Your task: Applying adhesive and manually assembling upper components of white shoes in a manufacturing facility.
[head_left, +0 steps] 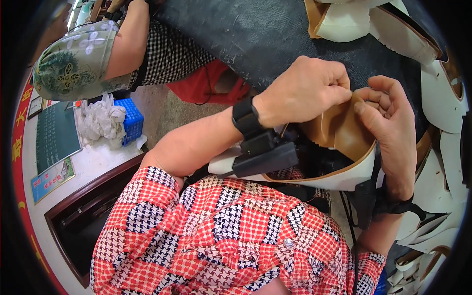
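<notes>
Between my hands is a white leather shoe upper [355, 181] with a tan lining [339, 132], bent into an open loop. My left hand [312, 88] comes from the left, its thumb and forefinger pinched on the top edge of the tan lining. Close beside it, my right hand [391, 118] grips the same edge between thumb and curled fingers. The two sets of fingertips nearly meet there. The loop's white side hangs down close to my checked shirt. Black straps circle both wrists, and a dark device by the left wrist covers part of the upper.
More white pieces with tan linings lie heaped at the far right [344, 22] and along the right side [440, 103]. Under my hands is a dark worktable [246, 37]. Another person's arm [129, 46] is at upper left. A blue basket [132, 120] stands by crumpled plastic bags [103, 120].
</notes>
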A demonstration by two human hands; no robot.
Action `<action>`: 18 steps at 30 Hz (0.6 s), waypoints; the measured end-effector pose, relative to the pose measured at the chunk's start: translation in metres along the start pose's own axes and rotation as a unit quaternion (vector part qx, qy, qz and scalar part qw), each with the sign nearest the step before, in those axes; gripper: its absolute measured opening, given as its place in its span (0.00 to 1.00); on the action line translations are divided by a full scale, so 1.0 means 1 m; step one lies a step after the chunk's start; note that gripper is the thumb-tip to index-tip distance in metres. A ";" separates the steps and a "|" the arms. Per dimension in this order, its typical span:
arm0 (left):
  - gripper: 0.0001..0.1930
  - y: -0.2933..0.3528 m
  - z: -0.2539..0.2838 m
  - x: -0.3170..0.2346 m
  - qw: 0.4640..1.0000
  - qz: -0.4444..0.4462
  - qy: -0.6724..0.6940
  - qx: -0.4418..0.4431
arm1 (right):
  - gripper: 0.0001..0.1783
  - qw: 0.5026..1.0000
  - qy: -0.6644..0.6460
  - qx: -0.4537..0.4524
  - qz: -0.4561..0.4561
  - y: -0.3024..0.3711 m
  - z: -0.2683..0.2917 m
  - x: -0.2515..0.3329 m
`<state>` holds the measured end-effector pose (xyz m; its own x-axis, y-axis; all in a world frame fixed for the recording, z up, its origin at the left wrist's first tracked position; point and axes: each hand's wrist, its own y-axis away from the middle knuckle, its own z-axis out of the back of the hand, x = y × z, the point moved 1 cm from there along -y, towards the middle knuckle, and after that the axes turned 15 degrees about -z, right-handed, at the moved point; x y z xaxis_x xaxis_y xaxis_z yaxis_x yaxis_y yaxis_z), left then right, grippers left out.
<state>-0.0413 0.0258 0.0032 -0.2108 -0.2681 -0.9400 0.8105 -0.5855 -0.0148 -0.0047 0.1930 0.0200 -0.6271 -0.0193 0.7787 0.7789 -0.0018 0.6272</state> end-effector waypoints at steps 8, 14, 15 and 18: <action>0.11 0.010 -0.004 0.014 0.984 0.065 0.137 0.097 | 0.17 0.994 0.021 0.088 -0.055 0.006 0.006 -0.017; 0.11 0.004 -0.008 0.016 0.984 0.040 0.119 0.125 | 0.15 0.992 0.082 0.079 -0.049 0.004 0.017 -0.017; 0.11 0.003 -0.008 0.013 0.984 0.047 0.120 0.122 | 0.15 0.993 0.084 0.075 -0.045 0.007 0.017 -0.016; 0.08 0.000 0.002 0.005 0.989 -0.053 -0.003 0.140 | 0.14 0.995 0.066 0.069 -0.012 0.011 0.005 -0.005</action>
<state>-0.0441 0.0228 -0.0008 -0.2910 -0.1975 -0.9361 0.6012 -0.7989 -0.0183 0.0068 0.1982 0.0232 -0.6318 -0.1531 0.7599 0.7488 0.1328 0.6493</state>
